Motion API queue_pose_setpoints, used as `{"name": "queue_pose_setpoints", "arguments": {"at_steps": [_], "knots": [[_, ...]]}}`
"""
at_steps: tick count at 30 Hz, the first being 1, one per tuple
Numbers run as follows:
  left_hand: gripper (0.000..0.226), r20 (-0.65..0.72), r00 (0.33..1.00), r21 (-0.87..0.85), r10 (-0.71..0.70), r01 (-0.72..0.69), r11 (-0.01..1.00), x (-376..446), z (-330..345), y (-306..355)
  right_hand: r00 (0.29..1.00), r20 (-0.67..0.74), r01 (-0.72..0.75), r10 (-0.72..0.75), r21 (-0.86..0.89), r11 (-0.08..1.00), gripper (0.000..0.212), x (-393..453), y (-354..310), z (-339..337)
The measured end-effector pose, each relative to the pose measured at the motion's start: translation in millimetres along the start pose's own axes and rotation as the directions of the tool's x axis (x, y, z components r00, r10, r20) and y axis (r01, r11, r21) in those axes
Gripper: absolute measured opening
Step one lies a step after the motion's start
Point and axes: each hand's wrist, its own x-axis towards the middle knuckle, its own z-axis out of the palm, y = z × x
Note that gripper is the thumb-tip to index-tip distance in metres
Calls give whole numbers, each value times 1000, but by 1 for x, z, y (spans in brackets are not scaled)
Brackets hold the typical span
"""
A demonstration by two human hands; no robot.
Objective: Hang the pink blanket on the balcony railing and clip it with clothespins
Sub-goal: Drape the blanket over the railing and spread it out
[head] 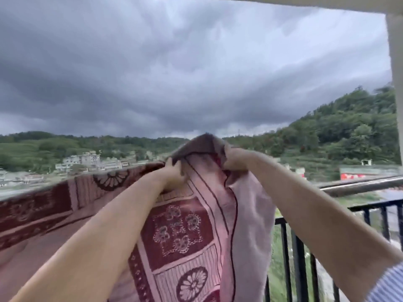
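Both hands raise the top edge of the pink blanket above the balcony railing.

The left hand [174, 174] is clamped on the upper hem of the pink blanket [185, 232], fingers curled over the fabric, and the right hand [234, 159] grips a bunched fold of the same edge just beside it, slightly higher. Between the two fists the cloth humps up into a small peak. From the left hand the blanket stretches away to the left in a long patterned band of dark red and pink, and below both hands it hangs down in front of the person, covering the forearms' lower side. The plain pale reverse droops under the right hand. The black balcony railing [370, 207] shows to the right of the cloth, beyond the right arm, whose striped sleeve [386, 286] enters at the corner.
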Motion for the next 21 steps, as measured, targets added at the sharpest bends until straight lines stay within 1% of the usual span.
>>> {"name": "queue_pose_setpoints", "arguments": {"at_steps": [1, 2, 3, 4, 5, 6, 7, 8, 9, 10, 11, 12, 13, 14, 15, 17, 19, 21], "knots": [[56, 112, 993, 33, 19, -23, 999, -5, 2, 1, 994, 111, 27, -16, -101, 995, 52, -1, 2, 11], [52, 153, 986, 57, 61, -70, 996, -8, 5, 1, 980, 194, 69, -35, -170, 983, 46, -6, 6, 19], [47, 168, 979, 71, 117, -131, 989, -15, 8, 3, 973, 219, 110, -68, -188, 976, 44, -15, 10, 22], [44, 169, 967, 63, 193, -206, 977, -22, 11, 5, 973, 201, 137, -109, -127, 982, 44, -25, 18, 23], [41, 143, 951, 30, 273, -279, 960, -34, 13, 7, 981, 144, 132, -132, 8, 991, 44, -37, 26, 24], [39, 100, 935, -3, 340, -342, 940, -46, 16, 9, 990, 37, 131, -138, 144, 981, 40, -55, 34, 26], [38, 32, 921, -8, 388, -388, 922, -58, 20, 11, 982, -137, 156, -127, 233, 960, 36, -75, 42, 30], [36, -47, 899, 36, 436, -434, 900, -68, 26, 10, 938, -336, 190, -86, 289, 938, 36, -97, 51, 37], [34, -121, 869, 108, 479, -468, 877, -77, 32, 9, 865, -502, 204, -14, 326, 923, 42, -119, 58, 50], [33, -180, 840, 184, 511, -482, 857, -83, 39, 8, 797, -601, 186, 62, 342, 921, 53, -143, 60, 64], [31, -220, 826, 245, 518, -468, 849, -87, 46, 6, 775, -622, 134, 112, 335, 933, 67, -162, 61, 83], [30, -254, 818, 274, 517, -451, 849, -89, 52, 5, 802, -580, 53, 142, 306, 950, 83, -176, 58, 104], [28, -283, 811, 283, 512, -440, 852, -89, 57, 3, 846, -511, -24, 154, 251, 968, 94, -186, 54, 125], [26, -306, 801, 278, 515, -442, 853, -89, 61, 2, 882, -442, -85, 165, 194, 977, 99, -190, 48, 143], [23, -322, 788, 277, 524, -451, 849, -90, 64, 0, 901, -392, -134, 188, 161, 978, 96, -192, 42, 156], [13, -361, 761, 283, 538, -461, 841, -91, 67, -1, 893, -353, -230, 279, 177, 957, 80, -186, 30, 169], [9, -386, 763, 278, 518, -439, 854, -95, 67, 0, 874, -325, -314, 361, 188, 931, 54, -179, 31, 171], [15, -383, 777, 251, 500, -433, 866, -99, 65, 4, 861, -358, -299, 362, 219, 929, 29, -181, 44, 167]]}}
